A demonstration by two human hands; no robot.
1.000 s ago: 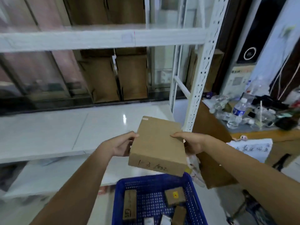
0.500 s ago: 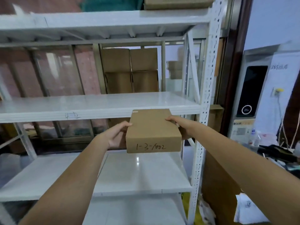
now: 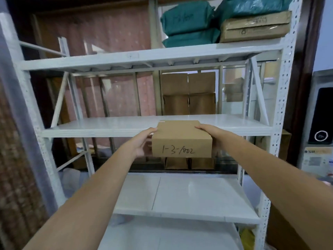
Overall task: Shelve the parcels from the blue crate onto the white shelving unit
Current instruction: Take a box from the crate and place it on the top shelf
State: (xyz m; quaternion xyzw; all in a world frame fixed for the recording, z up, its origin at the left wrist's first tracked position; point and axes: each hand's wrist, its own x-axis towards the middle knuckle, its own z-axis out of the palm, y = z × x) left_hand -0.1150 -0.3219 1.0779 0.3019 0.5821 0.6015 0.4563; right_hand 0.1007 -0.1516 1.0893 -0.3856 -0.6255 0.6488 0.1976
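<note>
While both hands' fingers (image 3: 201,127) clasp the parcel (image 3: 181,139), it overlaps the bare middle shelf's (image 3: 100,126) front edge.

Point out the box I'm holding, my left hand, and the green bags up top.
box (image 3: 182,139), head view, top face.
left hand (image 3: 142,143), head view, back of hand.
green bags (image 3: 189,22), head view, upper bag's front.

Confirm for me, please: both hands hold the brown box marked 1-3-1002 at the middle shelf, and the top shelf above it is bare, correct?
Not quite. In the head view the top shelf carries green wrapped parcels and a flat cardboard box. The rest stands: the left hand and right hand hold the brown box at the middle shelf.
</note>
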